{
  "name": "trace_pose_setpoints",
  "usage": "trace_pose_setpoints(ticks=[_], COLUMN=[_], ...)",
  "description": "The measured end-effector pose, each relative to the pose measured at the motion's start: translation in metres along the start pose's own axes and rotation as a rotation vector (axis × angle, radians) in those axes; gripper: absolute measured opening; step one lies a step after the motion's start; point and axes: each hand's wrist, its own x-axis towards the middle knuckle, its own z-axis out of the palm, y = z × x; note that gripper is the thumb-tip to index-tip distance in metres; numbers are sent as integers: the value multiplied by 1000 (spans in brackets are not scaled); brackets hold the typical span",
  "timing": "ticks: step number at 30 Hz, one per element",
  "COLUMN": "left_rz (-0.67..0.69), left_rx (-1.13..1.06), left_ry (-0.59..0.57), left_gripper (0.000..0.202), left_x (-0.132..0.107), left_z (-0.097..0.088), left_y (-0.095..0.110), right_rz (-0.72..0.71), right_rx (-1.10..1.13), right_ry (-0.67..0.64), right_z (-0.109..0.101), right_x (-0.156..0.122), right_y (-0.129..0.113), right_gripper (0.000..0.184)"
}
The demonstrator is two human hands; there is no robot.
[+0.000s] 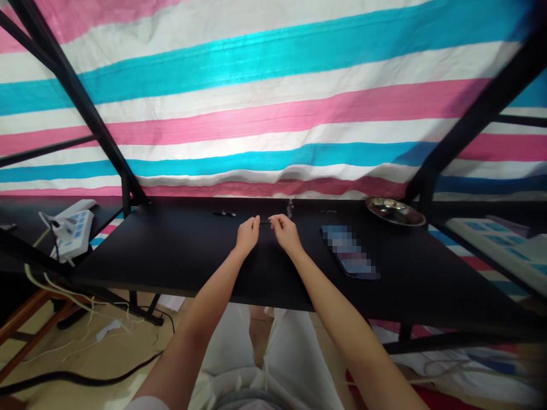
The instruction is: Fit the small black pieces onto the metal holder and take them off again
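Note:
Both of my hands are over the middle of the black table (171, 239), with a short gap between them. A thin dark pen-like rod (265, 221) spans that gap. My left hand (248, 234) has its fingers closed round one end, thumb on top. At the other end, my right hand (285, 232) pinches the rod between thumb and fingertips. Just beyond the right hand lies a small cluster of clear, shiny pieces (290, 208). Short black-and-white pen-like parts (224, 213) rest beyond the left hand. The rod is too small to make out in detail.
A blurred-out phone-like slab (350, 253) lies right of my right arm. Behind it are tiny pieces (329, 212) and a round metal plate (395, 212). Black frame posts (115, 148) flank the table before a striped sheet (273, 108). A power strip (76, 234) sits at left.

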Motion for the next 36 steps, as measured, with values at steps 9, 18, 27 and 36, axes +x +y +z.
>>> trace_pose_setpoints(ticks=[9, 18, 27, 36], left_rz=[-428, -742, -743, -618], left_rx=[-582, -873, -857, -725], left_ry=[-207, -406, -400, -144], left_gripper=[40, 40, 37, 21], left_x=[8, 9, 11, 11], left_z=[3, -10, -13, -9], left_y=[-5, 6, 1, -5], right_rz=[-66, -203, -318, -228], right_rx=[-71, -193, -277, -238], right_ry=[-21, -33, 12, 179], right_z=[-1, -2, -12, -15], right_x=[-2, -4, -3, 1], right_y=[-3, -6, -4, -4], right_gripper=[30, 34, 33, 32])
